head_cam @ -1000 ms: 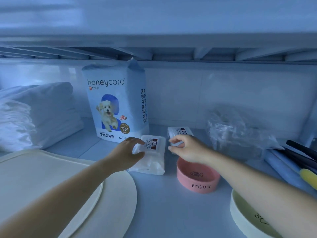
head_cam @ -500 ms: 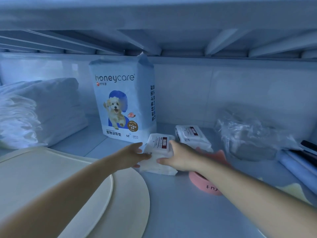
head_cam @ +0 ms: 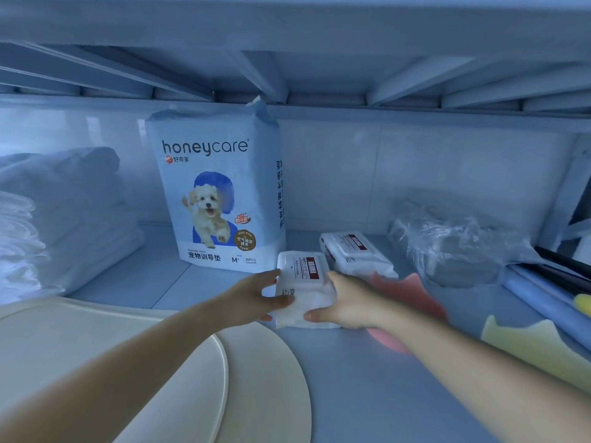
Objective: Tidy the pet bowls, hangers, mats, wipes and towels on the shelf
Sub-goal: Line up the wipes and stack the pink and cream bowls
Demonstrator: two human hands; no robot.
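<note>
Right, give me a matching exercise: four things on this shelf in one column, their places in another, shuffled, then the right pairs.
Things:
1. honeycare training pad bag
2. near wipes pack
3. folded white towels
4. pink pet bowl

Places:
A. held between the left hand and right hand
B. stacked at the far left
C. partly hidden behind the right forearm
D. upright against the back wall

Pairs: 1-D, 2-A, 3-B, 4-C

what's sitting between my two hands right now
In the head view, a white wipes pack lies between the left hand and right hand, gripped on both sides.
</note>
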